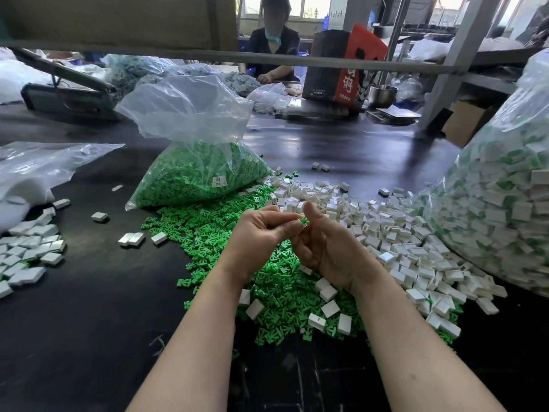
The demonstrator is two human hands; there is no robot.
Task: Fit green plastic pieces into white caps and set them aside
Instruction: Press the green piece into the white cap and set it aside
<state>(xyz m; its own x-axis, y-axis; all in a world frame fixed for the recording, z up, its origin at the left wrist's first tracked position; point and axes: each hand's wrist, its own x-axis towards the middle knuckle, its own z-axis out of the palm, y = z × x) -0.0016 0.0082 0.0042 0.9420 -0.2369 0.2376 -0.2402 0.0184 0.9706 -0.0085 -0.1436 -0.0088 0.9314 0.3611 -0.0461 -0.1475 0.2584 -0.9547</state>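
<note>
My left hand [260,233] and my right hand [322,242] meet above the table's middle, fingertips together. Between them sits a small green plastic piece [303,221], pinched by my right thumb and fingers. My left fingers curl round something small against it, a white cap [294,223] that is mostly hidden. Below the hands lies a heap of loose green pieces [237,251]. A spread of loose white caps [386,233] lies to the right. A group of caps [26,251] rests at the far left.
An open clear bag of green pieces [202,171] stands behind the heap. A large clear bag of caps [499,209] fills the right side. Crumpled plastic [35,168] lies at the left. Another person [273,40] works across the dark table [89,322], beyond a metal rail [326,62].
</note>
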